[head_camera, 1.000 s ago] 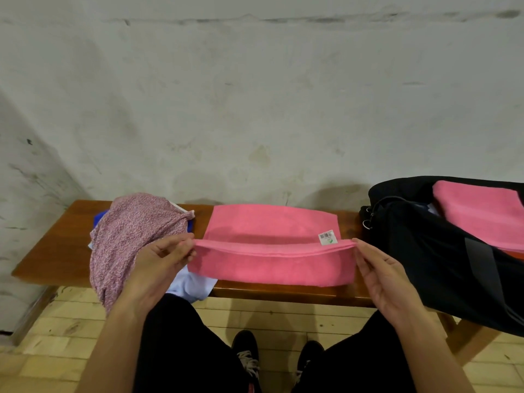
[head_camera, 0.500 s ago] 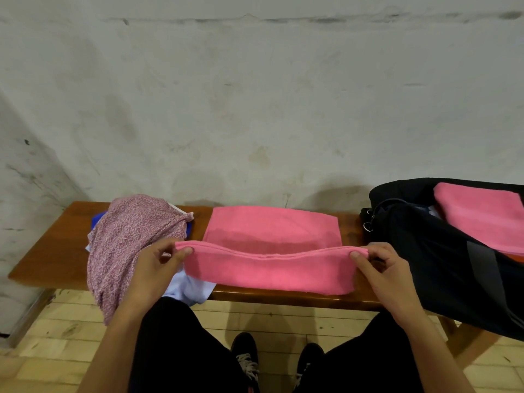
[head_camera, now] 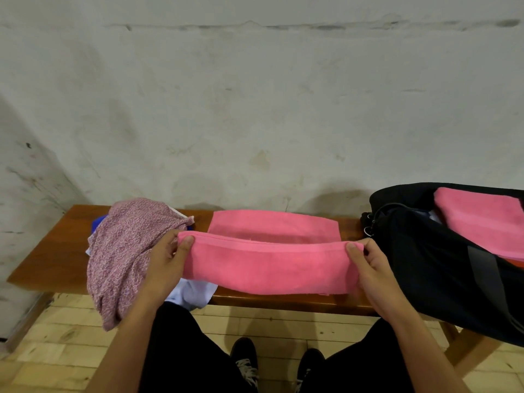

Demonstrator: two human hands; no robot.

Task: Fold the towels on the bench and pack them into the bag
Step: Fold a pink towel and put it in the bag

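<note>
One folded pink towel [head_camera: 482,222] already lay inside the open black bag [head_camera: 425,265] at the right end of the bench [head_camera: 48,259], so at least one pack cycle was judged complete. The second pink towel [head_camera: 269,268] was mid-fold at the centre of the bench: its far portion lay flat on the seat, while the near portion was raised as a doubled band held between both hands. The left hand [head_camera: 167,265] pinched the band's left end, thumb on top and fingers underneath; the right hand [head_camera: 374,268] pinched the right end in the same manner, fingers curled round the edge. The band hung taut between the two grips, with its lower edge draped over the front lip of the bench. This fold was not yet laid down, and the towel had not yet gone to the bag. A heap of unfolded cloth remained at the left of the bench: a mottled purple towel [head_camera: 124,251] on top of white and blue pieces (how many could not be determined). The task was therefore judged well short of finished.
</note>
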